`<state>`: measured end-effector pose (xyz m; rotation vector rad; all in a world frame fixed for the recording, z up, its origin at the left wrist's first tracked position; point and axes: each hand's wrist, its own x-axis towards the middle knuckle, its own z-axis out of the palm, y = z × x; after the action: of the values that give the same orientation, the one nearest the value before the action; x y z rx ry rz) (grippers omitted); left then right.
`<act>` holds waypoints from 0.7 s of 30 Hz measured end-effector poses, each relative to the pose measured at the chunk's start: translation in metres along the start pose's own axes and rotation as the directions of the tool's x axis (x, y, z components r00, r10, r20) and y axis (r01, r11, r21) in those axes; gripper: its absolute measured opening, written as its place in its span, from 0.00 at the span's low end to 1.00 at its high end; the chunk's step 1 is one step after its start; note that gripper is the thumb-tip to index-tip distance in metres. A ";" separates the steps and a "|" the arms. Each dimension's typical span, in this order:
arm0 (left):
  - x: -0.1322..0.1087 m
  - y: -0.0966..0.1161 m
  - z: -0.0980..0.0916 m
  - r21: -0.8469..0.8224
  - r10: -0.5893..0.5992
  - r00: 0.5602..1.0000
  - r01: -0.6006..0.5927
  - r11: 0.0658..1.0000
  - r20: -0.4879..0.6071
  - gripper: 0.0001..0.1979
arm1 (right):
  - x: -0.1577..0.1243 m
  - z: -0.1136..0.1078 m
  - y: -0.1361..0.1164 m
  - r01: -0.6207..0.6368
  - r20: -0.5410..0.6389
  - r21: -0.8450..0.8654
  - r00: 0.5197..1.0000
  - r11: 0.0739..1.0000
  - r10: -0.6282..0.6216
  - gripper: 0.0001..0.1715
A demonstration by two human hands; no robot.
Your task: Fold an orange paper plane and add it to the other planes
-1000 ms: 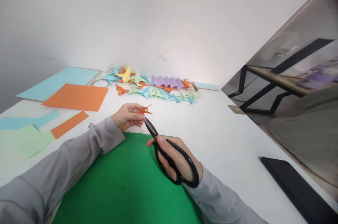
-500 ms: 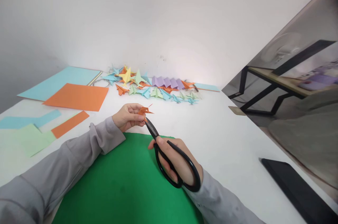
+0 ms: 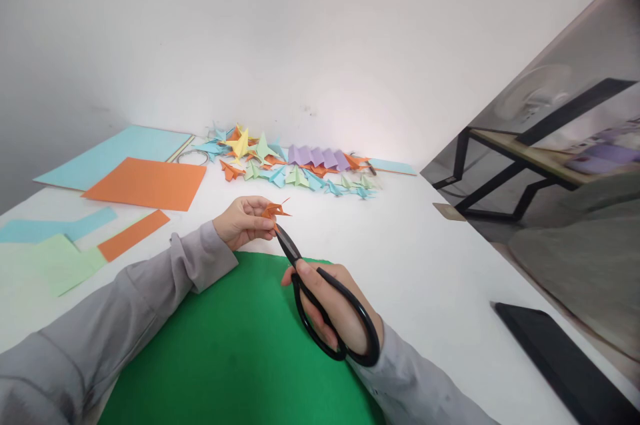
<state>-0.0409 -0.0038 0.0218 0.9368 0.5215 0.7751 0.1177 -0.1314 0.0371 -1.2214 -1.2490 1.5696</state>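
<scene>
Between the thumb and fingers of my left hand (image 3: 244, 223) is a small orange origami crane (image 3: 274, 210), its thin points sticking out to the right. My right hand (image 3: 336, 298) grips black-handled scissors (image 3: 289, 244), with fingers through the loops. The scissors' tips touch or nearly touch the lower part of the crane, just below my left thumb; the exact contact is too small to make out. Both hands are held above the far edge of a green sheet (image 3: 240, 338).
Many folded paper cranes (image 3: 297, 177) and a pleated purple paper (image 3: 319, 157) lie along the wall. At left are an orange sheet (image 3: 145, 185), a light blue sheet (image 3: 115, 155) and paper strips (image 3: 134, 235). A black flat object (image 3: 560, 358) lies at right.
Almost nothing differs. Both hands, the crane and the scissors keep nearly the same position, with only a tiny shift of the view.
</scene>
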 end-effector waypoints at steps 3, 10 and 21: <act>0.000 0.001 0.000 0.004 -0.003 1.000 0.003 1.000 0.004 0.15 | 0.000 0.000 0.000 -0.006 -0.001 0.011 1.000 1.000 0.006 0.26; 0.000 0.001 0.000 0.008 -0.007 1.000 0.006 1.000 0.008 0.16 | 0.000 0.000 0.000 -0.022 0.013 0.030 1.000 0.999 0.021 0.26; 0.001 0.000 -0.001 0.012 -0.016 0.999 0.016 1.000 0.032 0.16 | -0.001 -0.001 0.001 -0.029 0.015 0.031 0.999 0.999 0.028 0.27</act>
<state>-0.0413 -0.0026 0.0212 0.9530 0.5054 0.7425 0.1188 -0.1319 0.0361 -1.2149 -1.2172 1.6157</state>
